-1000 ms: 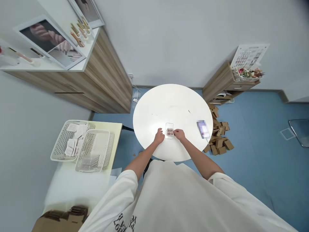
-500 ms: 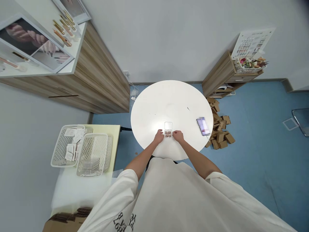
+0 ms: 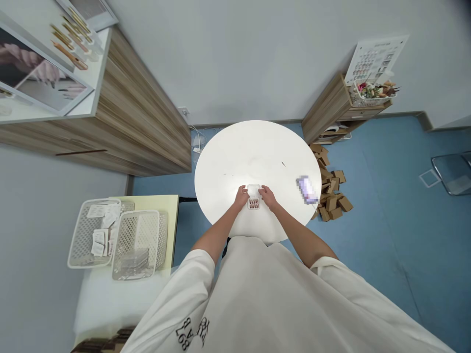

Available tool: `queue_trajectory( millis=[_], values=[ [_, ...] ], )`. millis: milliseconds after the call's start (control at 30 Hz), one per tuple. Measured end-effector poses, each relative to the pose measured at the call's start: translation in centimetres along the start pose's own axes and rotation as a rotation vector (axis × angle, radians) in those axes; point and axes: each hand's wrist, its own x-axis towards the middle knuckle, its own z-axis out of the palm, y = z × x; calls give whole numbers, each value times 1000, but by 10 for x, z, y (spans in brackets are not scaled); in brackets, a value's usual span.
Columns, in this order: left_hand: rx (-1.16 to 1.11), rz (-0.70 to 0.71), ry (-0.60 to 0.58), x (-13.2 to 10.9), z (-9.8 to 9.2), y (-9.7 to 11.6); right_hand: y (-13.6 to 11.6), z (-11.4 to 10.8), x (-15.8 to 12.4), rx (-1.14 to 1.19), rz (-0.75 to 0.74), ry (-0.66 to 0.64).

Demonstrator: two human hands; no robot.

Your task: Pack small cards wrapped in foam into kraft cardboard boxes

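On the white round table in front of me sits a small clear case with its lid swung up on the far side. Inside it lie several reddish-brown press-on nails in rows. My left hand holds the left edge near the hinge, fingers curled. My right hand is at the right side, its fingertips on the lid. The fingertips are small in view, so their exact grip is hard to see.
A phone, blurred out, rests on the table's right side. White baskets stand on a side table at left. Wooden cabinets flank the table, and small brown cardboard boxes are heaped on the floor at right.
Both hands have slid away from me, from the case's sides up to its lid. The right fingertips now reach over the lid's edge. The view has shifted slightly.
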Motion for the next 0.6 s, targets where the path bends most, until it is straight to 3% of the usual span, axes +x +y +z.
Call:
queue_trajectory(
  millis=[133, 267, 433, 600],
  values=[
    [69, 124, -28, -8, -11, 5, -6, -4, -9, 81, -52, -22],
    [126, 230, -7, -22, -15, -9, 4, -4, -23, 15, -138, -28],
    [123, 226, -3, -42, -17, -36, 31, 2, -48, -139, -188, -76],
    [257, 241, -5, -65, -23, -49, 51, 6, -62, -357, -263, -107]
  ],
)
